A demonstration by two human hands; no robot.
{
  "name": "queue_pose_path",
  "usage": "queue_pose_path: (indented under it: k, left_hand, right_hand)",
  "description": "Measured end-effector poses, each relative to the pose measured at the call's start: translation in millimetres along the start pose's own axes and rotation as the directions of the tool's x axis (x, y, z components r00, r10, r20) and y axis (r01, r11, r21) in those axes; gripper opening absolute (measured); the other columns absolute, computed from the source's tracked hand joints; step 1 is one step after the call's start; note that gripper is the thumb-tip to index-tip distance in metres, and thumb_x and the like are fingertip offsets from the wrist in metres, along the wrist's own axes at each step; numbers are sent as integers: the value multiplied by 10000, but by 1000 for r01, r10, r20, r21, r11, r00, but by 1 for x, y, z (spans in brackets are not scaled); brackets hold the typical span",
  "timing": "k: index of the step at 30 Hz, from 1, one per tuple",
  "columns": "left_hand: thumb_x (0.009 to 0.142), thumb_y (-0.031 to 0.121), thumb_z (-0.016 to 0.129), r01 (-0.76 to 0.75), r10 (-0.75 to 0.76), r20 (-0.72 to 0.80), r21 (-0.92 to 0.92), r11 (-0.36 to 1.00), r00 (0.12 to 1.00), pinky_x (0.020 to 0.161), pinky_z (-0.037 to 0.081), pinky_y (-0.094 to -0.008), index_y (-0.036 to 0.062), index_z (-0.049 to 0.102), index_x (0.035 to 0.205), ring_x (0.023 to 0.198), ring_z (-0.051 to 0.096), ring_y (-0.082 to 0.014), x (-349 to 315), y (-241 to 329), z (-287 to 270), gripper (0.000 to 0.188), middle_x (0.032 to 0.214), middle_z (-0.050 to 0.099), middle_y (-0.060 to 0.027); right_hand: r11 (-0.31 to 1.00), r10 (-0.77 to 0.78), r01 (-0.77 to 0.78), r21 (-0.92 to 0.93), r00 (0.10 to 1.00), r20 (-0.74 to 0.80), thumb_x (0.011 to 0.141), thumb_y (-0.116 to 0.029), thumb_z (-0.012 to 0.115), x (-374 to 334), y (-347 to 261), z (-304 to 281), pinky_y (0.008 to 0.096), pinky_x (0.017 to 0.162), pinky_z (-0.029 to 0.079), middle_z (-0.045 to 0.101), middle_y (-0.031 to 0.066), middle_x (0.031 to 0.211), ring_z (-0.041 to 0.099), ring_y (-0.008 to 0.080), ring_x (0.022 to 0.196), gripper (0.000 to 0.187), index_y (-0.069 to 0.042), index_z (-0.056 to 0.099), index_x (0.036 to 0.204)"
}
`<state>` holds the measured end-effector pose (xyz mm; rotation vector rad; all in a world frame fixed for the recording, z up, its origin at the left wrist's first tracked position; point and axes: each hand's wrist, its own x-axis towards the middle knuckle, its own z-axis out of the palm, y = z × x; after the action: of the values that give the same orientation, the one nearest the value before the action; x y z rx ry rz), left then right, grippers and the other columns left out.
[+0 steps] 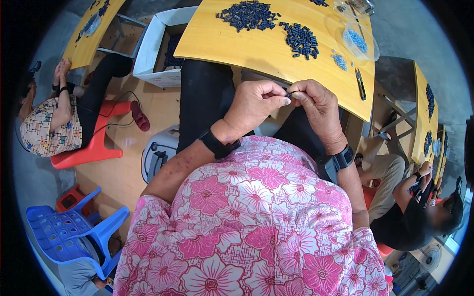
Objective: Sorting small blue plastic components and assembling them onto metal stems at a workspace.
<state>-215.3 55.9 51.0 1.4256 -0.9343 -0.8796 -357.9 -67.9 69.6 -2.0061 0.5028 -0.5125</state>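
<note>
Just in front of the table's near edge, my left hand (253, 107) and my right hand (318, 109) meet at the fingertips. Both are closed in a pinch on a small dark piece (289, 95), mostly hidden by thumbs and fingers. On the yellow table (217, 47) beyond lie a large pile of small black cylindrical parts (248, 16) and a smaller pile of black parts (301, 41). To their right are a little heap of tiny light-blue pieces (339, 61) and a pair of dark thread snips (361, 85).
A clear plastic tub (374, 53) with light-blue pieces stands at the table's right. Left of the table is a white box (154, 48) with dark contents. People sit at other tables on both sides. A blue plastic chair (57, 234) stands at lower left.
</note>
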Motion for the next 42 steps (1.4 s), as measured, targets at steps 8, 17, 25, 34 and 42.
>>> queue_pose_path:
  k: [8, 17, 25, 34, 42]
  left_hand:
    - [844, 69, 706, 49, -48, 9, -61, 997, 999, 611, 476, -195, -10, 688, 863, 682, 576, -37, -1, -4, -1, 83, 743, 658, 4]
    - [866, 64, 685, 56, -51, 51, -101, 993, 997, 657, 492, -192, -20, 689, 910, 724, 606, -55, -2, -3, -4, 95, 796, 674, -19]
    - [906, 65, 631, 211, -199, 73, -273, 939, 977, 733, 539, -237, -48, 659, 1034, 794, 646, -110, 3, -9, -6, 173, 901, 690, -84]
    - [906, 85, 646, 251, -231, 99, -317, 914, 968, 731, 536, -237, -45, 660, 1017, 799, 633, -107, 1, -9, -5, 171, 913, 681, -80]
    - [906, 106, 653, 275, -245, 128, -351, 895, 961, 725, 533, -228, -31, 664, 996, 775, 626, -98, -1, -11, -6, 164, 888, 670, -60]
  right_hand:
    - [982, -79, 92, -164, 993, 86, 782, -15, 662, 3, -2, -2, 340, 735, 499, 641, 108, 843, 627, 286, 807, 211, -67, 663, 986]
    - [997, -61, 61, 46, 998, -1, 847, -14, 619, -5, -2, 6, 290, 752, 502, 646, 74, 871, 632, 183, 811, 235, -63, 682, 1069]
    - [900, 89, -72, 430, 996, -17, 898, 32, 547, -5, 10, 16, 250, 795, 497, 624, 55, 901, 613, 123, 815, 286, -37, 667, 1149]
    - [952, 57, -39, 305, 997, -52, 877, 61, 569, -7, 11, 18, 238, 766, 501, 624, 55, 917, 612, 117, 786, 309, -51, 674, 1145]
    - [995, -34, 43, 93, 995, -93, 858, 73, 583, -9, 14, 20, 233, 688, 517, 650, 65, 929, 632, 116, 712, 357, -100, 671, 1158]
